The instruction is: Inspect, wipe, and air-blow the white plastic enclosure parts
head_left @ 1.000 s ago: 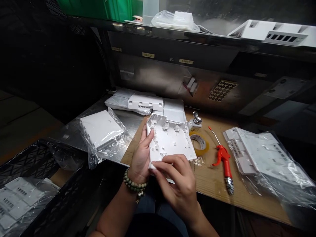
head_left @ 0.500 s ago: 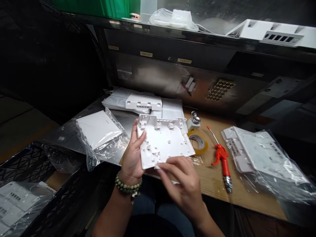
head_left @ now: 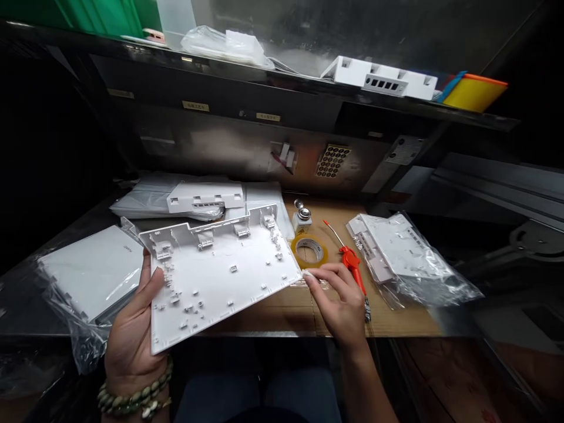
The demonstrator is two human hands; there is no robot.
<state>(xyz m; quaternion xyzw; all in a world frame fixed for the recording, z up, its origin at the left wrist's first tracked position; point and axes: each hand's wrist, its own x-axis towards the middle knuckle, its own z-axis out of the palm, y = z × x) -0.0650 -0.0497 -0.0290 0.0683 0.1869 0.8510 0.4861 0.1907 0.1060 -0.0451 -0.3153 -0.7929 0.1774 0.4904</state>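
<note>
My left hand (head_left: pixel 132 329) grips the left edge of a flat white plastic panel (head_left: pixel 220 276), thumb on top, the ribbed inner side facing up. The panel hangs tilted above the front of the workbench. My right hand (head_left: pixel 341 299) touches the panel's right corner with its fingertips, fingers curled toward it. A bead bracelet (head_left: pixel 132 399) circles my left wrist. Just right of my right hand lies a red air blow gun (head_left: pixel 352 261).
A roll of clear tape (head_left: pixel 309 251) and a small bottle (head_left: pixel 302 216) sit on the cardboard mat (head_left: pixel 282 305). Bagged white panels lie at the left (head_left: pixel 88 276), the right (head_left: pixel 405 252) and the back (head_left: pixel 202 197). A shelf (head_left: pixel 264 82) above carries a white housing (head_left: pixel 381 79).
The panel has swung left and turned wider across me. My right hand has slid from its near edge to its right corner. My view has shifted right and closer.
</note>
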